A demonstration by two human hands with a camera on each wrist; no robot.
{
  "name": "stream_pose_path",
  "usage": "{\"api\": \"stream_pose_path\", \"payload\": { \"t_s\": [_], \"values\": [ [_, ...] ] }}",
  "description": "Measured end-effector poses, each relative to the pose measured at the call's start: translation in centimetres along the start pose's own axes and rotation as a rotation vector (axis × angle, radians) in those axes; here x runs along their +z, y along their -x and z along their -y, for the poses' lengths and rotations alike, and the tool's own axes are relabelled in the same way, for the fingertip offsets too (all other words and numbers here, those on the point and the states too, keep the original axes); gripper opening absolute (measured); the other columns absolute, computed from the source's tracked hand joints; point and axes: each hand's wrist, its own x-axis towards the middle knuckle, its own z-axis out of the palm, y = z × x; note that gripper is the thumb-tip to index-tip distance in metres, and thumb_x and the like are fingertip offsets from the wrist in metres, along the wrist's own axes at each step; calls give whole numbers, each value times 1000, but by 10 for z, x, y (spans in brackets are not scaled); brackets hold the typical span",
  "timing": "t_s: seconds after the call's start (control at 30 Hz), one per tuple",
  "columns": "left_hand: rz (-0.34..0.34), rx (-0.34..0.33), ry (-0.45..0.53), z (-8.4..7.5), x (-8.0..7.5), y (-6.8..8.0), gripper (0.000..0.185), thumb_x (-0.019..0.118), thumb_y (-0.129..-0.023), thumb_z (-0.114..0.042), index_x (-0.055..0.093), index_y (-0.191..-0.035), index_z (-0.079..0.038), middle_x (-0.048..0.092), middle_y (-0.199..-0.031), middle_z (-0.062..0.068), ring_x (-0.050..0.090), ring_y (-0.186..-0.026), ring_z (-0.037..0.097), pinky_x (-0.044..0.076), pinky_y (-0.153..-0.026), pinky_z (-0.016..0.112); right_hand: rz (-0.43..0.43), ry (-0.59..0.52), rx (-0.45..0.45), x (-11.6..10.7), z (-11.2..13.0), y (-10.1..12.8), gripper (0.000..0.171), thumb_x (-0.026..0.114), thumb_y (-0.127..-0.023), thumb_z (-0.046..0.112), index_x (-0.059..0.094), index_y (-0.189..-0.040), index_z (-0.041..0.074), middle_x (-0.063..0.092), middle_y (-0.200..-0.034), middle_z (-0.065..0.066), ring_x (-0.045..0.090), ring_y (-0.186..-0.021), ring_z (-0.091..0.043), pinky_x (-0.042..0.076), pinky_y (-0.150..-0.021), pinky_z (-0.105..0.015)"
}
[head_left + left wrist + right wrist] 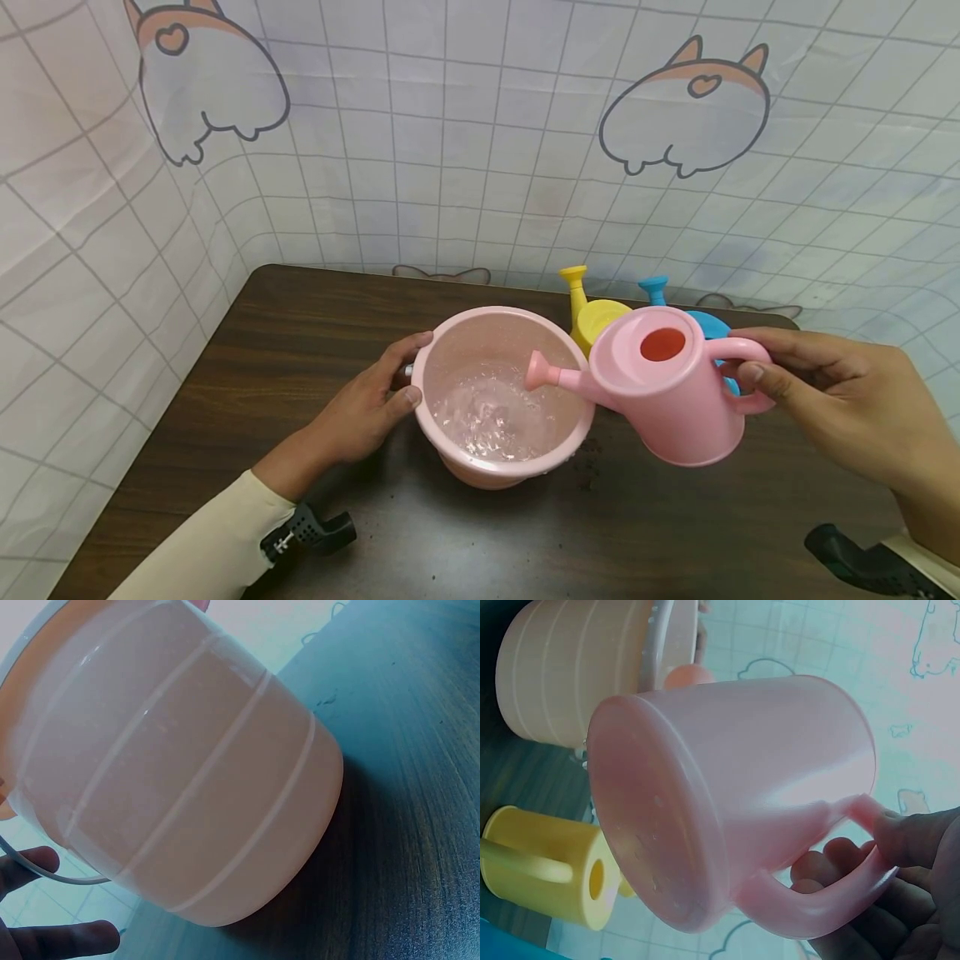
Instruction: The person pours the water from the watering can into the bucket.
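A pink watering can [686,417] is lifted over the table and tilted left, its sprinkler head [537,372] over the opening of a pale pink bucket [480,469]. My right hand [847,392] grips the can's handle, fingers through the loop and thumb on top, as the right wrist view also shows. Water [491,417] in the bucket is rippled and splashing. At the bucket's left rim, my left hand [367,404] holds on with thumb and index finger. Other fingers [71,940] stick out near the wire handle [56,877] in the left wrist view.
Behind the pink can stand a yellow watering can [600,317] and a partly hidden blue watering can [708,323]. The dark wooden table [315,325] has small wet spots right of the bucket. A gridded curtain [480,167] with cartoon animals hangs behind and at the sides.
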Motion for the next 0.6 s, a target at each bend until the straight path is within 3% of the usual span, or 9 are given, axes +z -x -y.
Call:
{"api": "stream_pose_path", "payload": {
  "t_s": [0.6],
  "values": [
    [-2,9,0,1,0,0,61,44,-107,-49,21,-161,-32,49,-149,11,64,-118,26,51,-93,52,-11,48,5,-1,2,-1,41,73,-83,-19,75,-119,0,78,-100,1,73,-81,-4,51,-69,-13]
  ]
}}
